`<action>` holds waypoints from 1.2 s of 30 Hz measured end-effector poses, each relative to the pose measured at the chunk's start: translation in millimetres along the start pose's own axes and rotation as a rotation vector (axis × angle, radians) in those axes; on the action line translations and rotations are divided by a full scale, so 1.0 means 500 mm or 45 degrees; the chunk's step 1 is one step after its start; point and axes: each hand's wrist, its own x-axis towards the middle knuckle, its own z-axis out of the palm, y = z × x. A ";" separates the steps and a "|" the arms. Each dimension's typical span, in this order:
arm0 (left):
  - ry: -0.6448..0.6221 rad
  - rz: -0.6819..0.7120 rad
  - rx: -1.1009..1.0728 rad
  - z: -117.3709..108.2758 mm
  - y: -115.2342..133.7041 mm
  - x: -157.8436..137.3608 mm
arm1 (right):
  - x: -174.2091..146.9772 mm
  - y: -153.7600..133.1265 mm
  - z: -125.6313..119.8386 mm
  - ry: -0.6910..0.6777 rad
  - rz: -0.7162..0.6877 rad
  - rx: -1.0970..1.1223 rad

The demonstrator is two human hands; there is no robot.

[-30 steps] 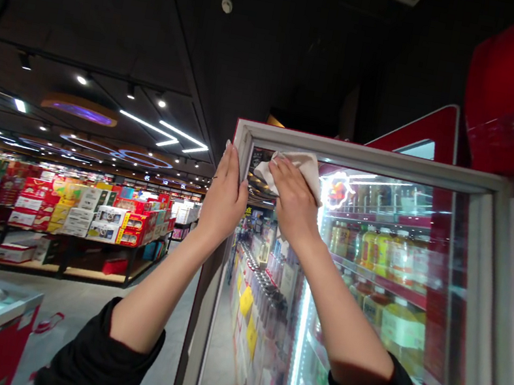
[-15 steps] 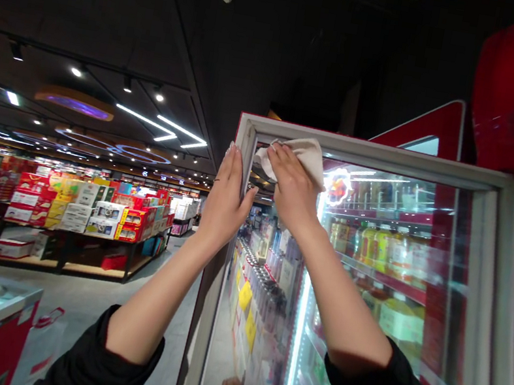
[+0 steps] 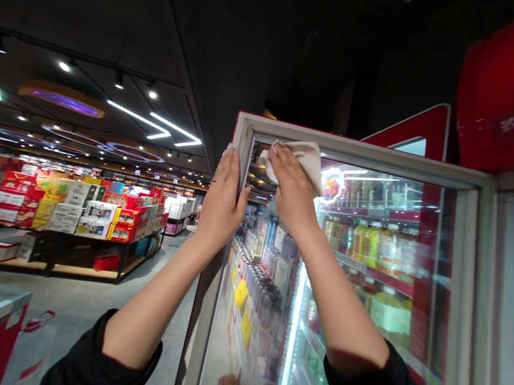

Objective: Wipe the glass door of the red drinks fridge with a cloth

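Note:
My left hand (image 3: 223, 200) lies flat along the left upright of the cooler's glass door frame (image 3: 243, 150), near its top corner. Its fingers point up and are stretched out, with the thumb apart toward the pane. My right hand (image 3: 294, 189) presses a folded white cloth (image 3: 311, 160) to the glass just under the top bar of the frame. The fingers lie over the cloth and cover part of it. Through the glass door (image 3: 258, 325), bottles and yellow tags show, some perhaps as reflections.
The door stands swung out from a red drinks cooler (image 3: 512, 98) at right. A chest freezer (image 3: 12, 309) is at lower left, with a clear plastic jug (image 3: 31, 345) beside it on the floor. Farther back, display tables (image 3: 54, 256) carry stacked gift boxes (image 3: 100, 218).
The right hand and cloth have shifted slightly right along the glass. The left hand stays on the frame, its thumb drawn in closer. The whole view has turned a little to the right.

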 end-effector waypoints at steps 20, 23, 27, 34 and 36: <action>-0.031 -0.052 -0.072 -0.015 0.014 -0.001 | -0.060 -0.007 -0.032 -0.077 0.013 -0.054; -0.023 -0.082 -0.043 -0.013 0.022 -0.002 | -0.053 0.005 -0.035 -0.005 0.096 -0.091; -0.024 -0.080 0.050 -0.017 0.035 -0.001 | -0.015 -0.001 -0.020 -0.031 0.115 -0.071; -0.109 0.182 0.245 -0.032 0.063 -0.002 | -0.046 0.007 -0.046 -0.121 0.034 -0.054; -0.135 0.242 0.284 -0.035 0.066 -0.004 | -0.045 0.018 -0.050 -0.075 0.075 -0.083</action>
